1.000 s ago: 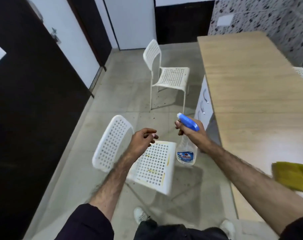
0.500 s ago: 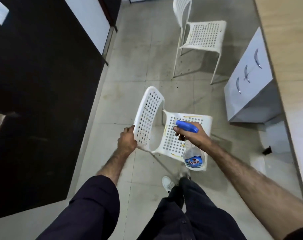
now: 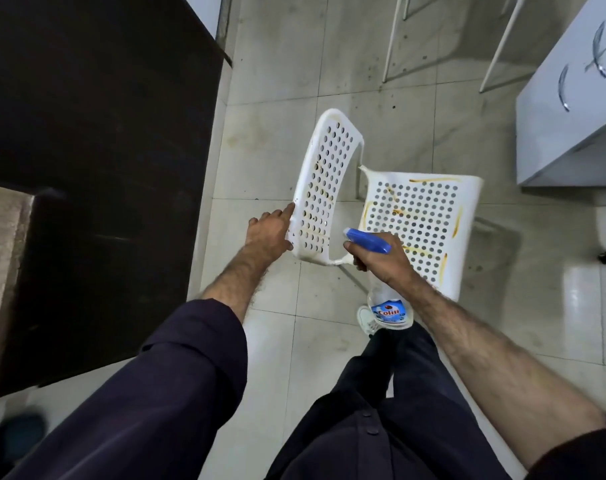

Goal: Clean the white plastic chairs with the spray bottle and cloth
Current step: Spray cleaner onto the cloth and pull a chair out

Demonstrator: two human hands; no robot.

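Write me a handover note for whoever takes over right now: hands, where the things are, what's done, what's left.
Left hand: rests on the outer edge of the near white chair's backrest, thumb under it.
Right hand: grips the spray bottle by its blue trigger head, nozzle towards the backrest.
Chair: yellow-brown streaks on seat and backrest, so not clean yet.
Second chair: only its legs show, further back.
Cloth: not in view.
Left: spray, wipe this chair, then the second.

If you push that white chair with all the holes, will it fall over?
Probably it slides or tips easily: the white chair looks like thin, holey plastic on skinny legs, so likely light. The left hand on its backrest may steady it.
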